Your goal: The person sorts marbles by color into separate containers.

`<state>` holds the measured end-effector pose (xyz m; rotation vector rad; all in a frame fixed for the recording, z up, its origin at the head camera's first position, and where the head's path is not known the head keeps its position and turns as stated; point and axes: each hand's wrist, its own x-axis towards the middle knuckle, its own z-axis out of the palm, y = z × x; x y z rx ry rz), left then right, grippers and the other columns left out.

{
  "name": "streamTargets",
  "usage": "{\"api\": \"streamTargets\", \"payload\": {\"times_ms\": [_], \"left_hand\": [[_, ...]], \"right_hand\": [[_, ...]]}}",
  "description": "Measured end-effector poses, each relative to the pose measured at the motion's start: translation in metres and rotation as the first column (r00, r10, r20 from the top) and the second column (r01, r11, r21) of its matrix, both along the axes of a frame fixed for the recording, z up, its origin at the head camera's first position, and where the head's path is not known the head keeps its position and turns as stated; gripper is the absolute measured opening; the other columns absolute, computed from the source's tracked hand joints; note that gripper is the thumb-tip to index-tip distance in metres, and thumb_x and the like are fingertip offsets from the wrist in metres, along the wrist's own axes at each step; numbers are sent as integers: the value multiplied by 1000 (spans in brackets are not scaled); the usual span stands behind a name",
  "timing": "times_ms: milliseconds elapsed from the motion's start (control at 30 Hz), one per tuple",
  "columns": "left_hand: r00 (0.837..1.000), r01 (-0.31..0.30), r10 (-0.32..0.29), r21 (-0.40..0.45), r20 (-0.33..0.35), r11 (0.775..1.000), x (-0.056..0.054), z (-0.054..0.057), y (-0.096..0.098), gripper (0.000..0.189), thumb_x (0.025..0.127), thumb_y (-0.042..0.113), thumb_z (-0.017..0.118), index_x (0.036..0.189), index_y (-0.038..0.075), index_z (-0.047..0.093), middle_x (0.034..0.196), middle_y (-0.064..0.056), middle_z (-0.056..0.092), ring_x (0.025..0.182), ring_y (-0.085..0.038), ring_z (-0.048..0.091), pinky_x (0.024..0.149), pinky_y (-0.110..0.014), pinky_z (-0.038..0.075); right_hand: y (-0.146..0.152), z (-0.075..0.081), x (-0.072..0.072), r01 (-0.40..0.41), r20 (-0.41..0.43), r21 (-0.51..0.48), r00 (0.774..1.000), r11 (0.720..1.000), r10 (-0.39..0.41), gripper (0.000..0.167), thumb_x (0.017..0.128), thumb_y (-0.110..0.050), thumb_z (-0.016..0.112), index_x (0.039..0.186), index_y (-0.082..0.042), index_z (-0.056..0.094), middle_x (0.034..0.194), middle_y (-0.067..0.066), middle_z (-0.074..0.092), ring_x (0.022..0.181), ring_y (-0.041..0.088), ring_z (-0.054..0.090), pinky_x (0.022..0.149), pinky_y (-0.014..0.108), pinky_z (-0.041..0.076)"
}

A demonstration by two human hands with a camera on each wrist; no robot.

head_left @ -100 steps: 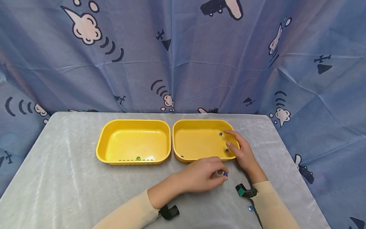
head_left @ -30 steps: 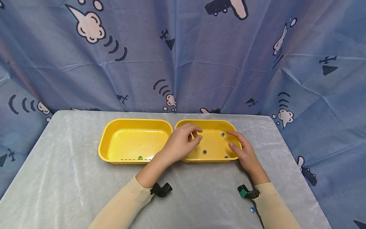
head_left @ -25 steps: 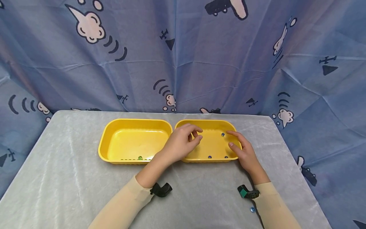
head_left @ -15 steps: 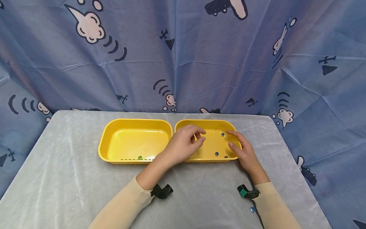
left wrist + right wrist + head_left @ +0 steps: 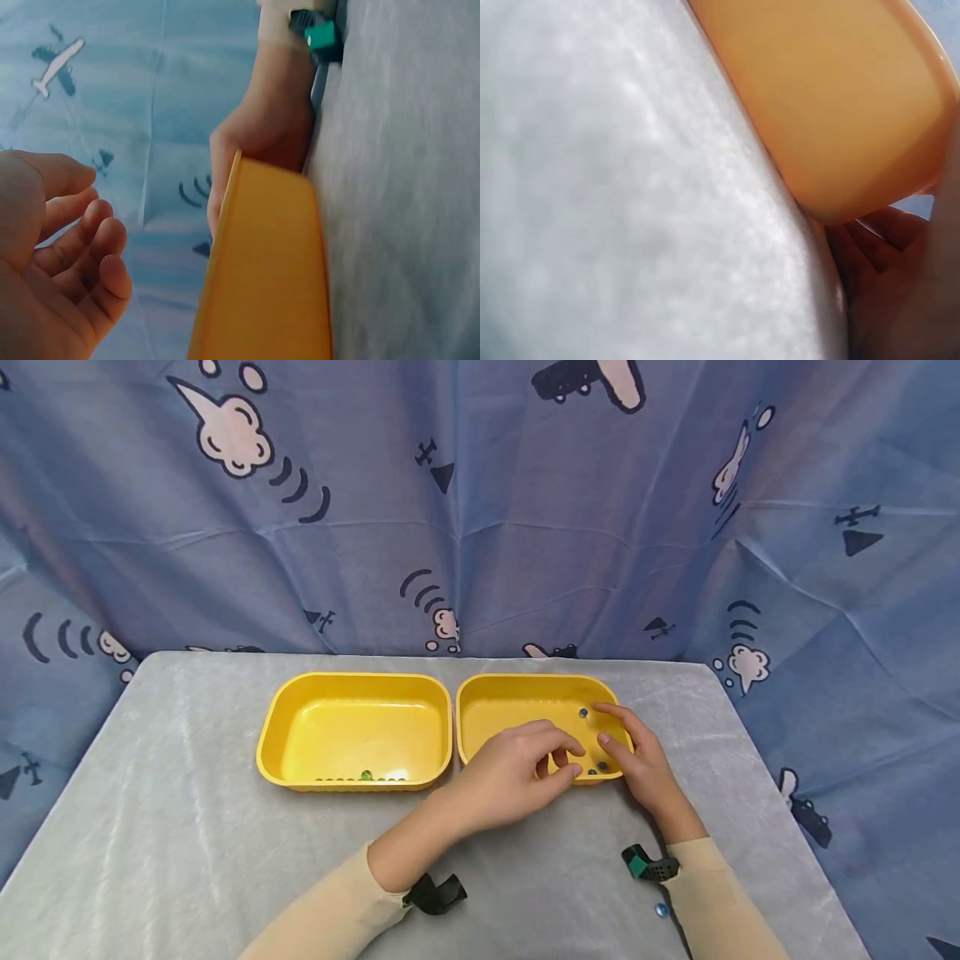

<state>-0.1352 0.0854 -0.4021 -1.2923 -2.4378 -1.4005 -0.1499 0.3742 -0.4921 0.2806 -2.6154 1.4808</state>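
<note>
My left hand [image 5: 517,777] hovers over the front rim of the right yellow tray [image 5: 498,706], fingers loosely bent. Nothing lies between its fingers in the left wrist view, where the hand [image 5: 67,255] is apart from the tray wall [image 5: 262,262]. My right hand [image 5: 645,764] grips that tray's right end, thumb and forefinger over the rim. Its other fingers [image 5: 885,240] lie against the outside in the right wrist view. Inside the tray are a blue marble [image 5: 583,713] near the forefinger and two dark blue marbles, one [image 5: 602,767] close to the thumb.
The left yellow tray [image 5: 352,727] stands beside the right one and holds a green marble [image 5: 366,775] and several others mostly hidden by the front wall. A light blue marble [image 5: 662,910] lies on the grey cloth by the right forearm. A blue curtain [image 5: 480,527] hangs behind.
My left hand pinched a blue marble earlier, then went over the right tray and now holds none. A marble rolled rightward in the tray. The left hand has since come rightward and nearer.
</note>
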Motion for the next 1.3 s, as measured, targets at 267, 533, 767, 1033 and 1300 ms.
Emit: {"api": "streamTargets", "payload": {"times_ms": [267,533,767,1033,1300], "left_hand": [[988,157,-156,-120,19,980,16,3,28,18,107,25,73,122,16,76,101,12,64,80,5,52,78,-8,44],[960,280,-271,-220,71,934,37,-3,62,18,109,27,71,123,19,78,97,19,61,77,12,51,75,-4,42],[950,310,-303,-291,72,905,52,-13,87,17,109,32,70,123,26,78,93,24,58,77,17,49,71,-3,42],[951,310,-295,-352,96,883,67,-30,105,17,108,34,72,121,27,79,85,27,59,73,18,49,68,-3,41],[942,335,-309,-387,128,859,77,-52,119,11,106,31,74,113,26,80,77,26,63,69,17,52,68,-4,42]], "right_hand": [[0,-1,0,1,-2,-8,1000,1000,-1,42,111,-12,60,152,-9,61,159,13,56,149,34,45,125,63,30],[1,0,3,-18,45,-24,999,1000,19,44,114,-16,57,157,-12,57,164,9,50,149,33,45,112,25,45],[1,2,1,-7,31,-13,999,1000,8,44,111,-16,59,156,-12,59,163,11,53,158,33,35,127,68,20],[0,1,0,-9,2,-12,1000,1000,9,43,109,-13,61,152,-9,62,158,13,58,152,26,42,129,48,24],[0,1,1,-6,-17,4,1000,1000,6,43,109,-11,61,152,-9,62,156,12,59,149,21,45,124,29,26]]}}
